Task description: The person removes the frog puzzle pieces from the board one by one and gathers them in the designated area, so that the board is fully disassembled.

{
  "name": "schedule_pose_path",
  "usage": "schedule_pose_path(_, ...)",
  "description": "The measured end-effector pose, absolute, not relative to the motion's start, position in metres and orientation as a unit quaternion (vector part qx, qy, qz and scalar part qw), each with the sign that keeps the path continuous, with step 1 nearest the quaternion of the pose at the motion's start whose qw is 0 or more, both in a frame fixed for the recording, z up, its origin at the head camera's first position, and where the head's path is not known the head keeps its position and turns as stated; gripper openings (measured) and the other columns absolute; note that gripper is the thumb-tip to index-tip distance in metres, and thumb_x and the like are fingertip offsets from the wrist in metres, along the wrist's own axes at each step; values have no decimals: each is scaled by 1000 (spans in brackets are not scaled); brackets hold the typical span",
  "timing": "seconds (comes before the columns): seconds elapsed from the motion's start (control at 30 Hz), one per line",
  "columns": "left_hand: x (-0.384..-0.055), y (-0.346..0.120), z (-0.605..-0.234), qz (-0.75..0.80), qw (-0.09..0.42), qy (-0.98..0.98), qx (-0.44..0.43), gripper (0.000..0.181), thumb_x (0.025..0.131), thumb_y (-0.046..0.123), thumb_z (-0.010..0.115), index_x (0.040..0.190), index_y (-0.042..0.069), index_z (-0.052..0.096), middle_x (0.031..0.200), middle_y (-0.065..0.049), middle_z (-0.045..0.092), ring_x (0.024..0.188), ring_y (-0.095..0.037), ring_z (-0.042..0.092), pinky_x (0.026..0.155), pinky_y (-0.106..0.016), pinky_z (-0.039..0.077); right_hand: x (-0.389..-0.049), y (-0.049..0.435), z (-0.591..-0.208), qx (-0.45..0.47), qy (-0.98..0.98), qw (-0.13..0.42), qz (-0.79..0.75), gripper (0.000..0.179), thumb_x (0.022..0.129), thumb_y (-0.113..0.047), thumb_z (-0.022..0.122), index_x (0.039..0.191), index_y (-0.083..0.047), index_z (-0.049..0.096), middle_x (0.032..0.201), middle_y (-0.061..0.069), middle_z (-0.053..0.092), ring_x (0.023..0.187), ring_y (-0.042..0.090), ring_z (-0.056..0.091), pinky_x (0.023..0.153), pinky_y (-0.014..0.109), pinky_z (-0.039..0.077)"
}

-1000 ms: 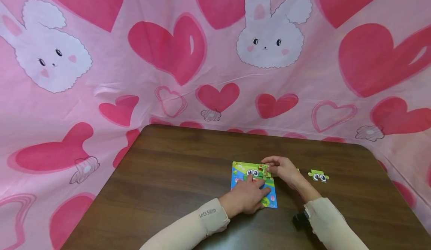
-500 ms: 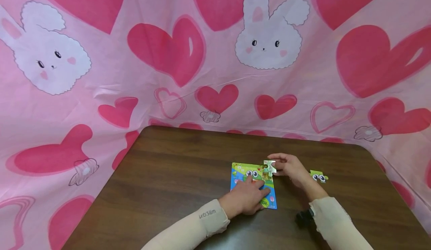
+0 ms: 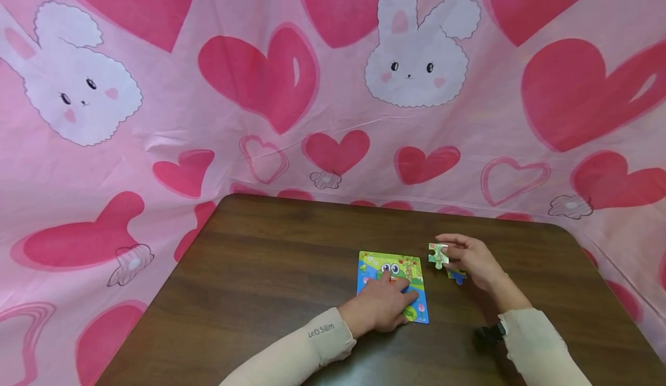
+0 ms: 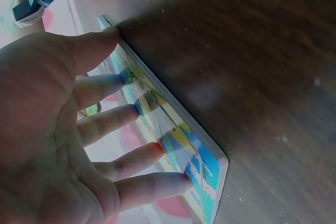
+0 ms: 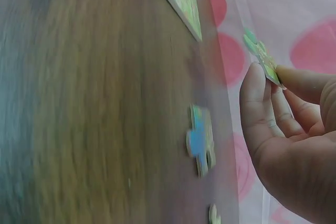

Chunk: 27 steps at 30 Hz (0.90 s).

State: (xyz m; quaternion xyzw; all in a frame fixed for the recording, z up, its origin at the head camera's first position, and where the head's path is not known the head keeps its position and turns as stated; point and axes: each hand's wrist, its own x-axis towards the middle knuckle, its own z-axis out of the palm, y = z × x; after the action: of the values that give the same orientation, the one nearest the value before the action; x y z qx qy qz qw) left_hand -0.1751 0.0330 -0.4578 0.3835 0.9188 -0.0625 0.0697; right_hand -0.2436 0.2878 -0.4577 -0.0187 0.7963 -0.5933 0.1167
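Note:
A square frog puzzle board [image 3: 420,312] lies on the brown table. My left hand [image 3: 382,304] rests on it with the fingers spread; in the left wrist view the fingertips touch its face [image 4: 176,139] and the thumb is at its edge. Above the table, right of the board, my right hand [image 3: 474,263] pinches a green puzzle piece [image 3: 438,255] between thumb and fingers. The right wrist view shows that piece [image 5: 262,59] clear of the tabletop. Under the right hand lies a blue-and-green puzzle piece [image 3: 458,277], also in the right wrist view [image 5: 199,140].
Another puzzle piece [image 5: 214,215] lies farther right on the table [image 3: 291,247], mostly hidden behind the right hand in the head view. A pink cloth [image 3: 343,114] with hearts and rabbits hangs behind the table's far edge.
My right hand has lifted the green piece from the board's upper right corner and carried it rightward, uncovering a tree picture there. The left hand has stayed in place.

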Motion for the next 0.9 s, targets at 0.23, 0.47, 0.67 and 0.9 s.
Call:
schedule_pose_path(0.23,-175,35,-458,-65,72,922,376,58,94,55,64,147,44,47,150,12,47,135,-30,47,88,-46,56,-240,312,-458,-4,784,100,-613,51,104,-21,58,145,8,44,100,-14,67,91,4,66,82,28,60)
schedule_pose_path(0.47,-175,35,-460,-70,66,920,381,57,94,56,63,148,44,46,152,13,45,135,-29,47,88,-42,55,-238,336,-456,3,789,91,-607,46,104,-29,59,142,-5,54,106,-26,65,95,-3,64,81,24,57)
schedule_pose_path(0.67,-174,33,-458,-65,73,921,377,58,94,55,63,148,44,45,152,13,45,137,-30,46,90,-42,55,-237,346,-456,-3,783,83,-616,32,104,-27,59,134,-16,64,107,-29,64,95,-6,61,78,25,56)
schedule_pose_path(0.9,-175,32,-459,-67,68,922,375,58,94,56,63,147,45,45,150,13,46,135,-29,47,88,-41,55,-236,360,-459,5,783,80,-617,21,104,-25,59,120,-31,70,106,-31,62,92,-5,61,76,24,57)
